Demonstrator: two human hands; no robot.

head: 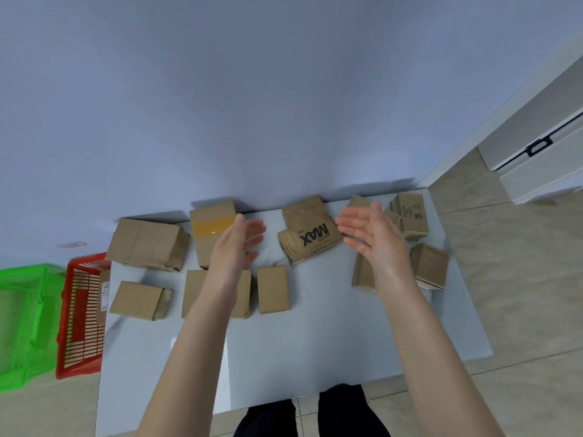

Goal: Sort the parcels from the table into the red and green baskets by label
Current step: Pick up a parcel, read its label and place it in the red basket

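Note:
Several brown cardboard parcels lie on the grey table. One printed "MAX" sits at the back centre, between my two hands. My left hand hovers with straight fingers just left of it, palm facing right, in front of a parcel with yellow tape. My right hand is held up on the other side, fingers straight, palm facing left. Neither hand touches a parcel. The red basket stands on the floor left of the table with one labelled parcel in it. The green basket is further left.
A large parcel lies at the back left and smaller ones in the front row. More parcels crowd the right end. A wall runs right behind the table. A white cabinet stands on the tiled floor at the right.

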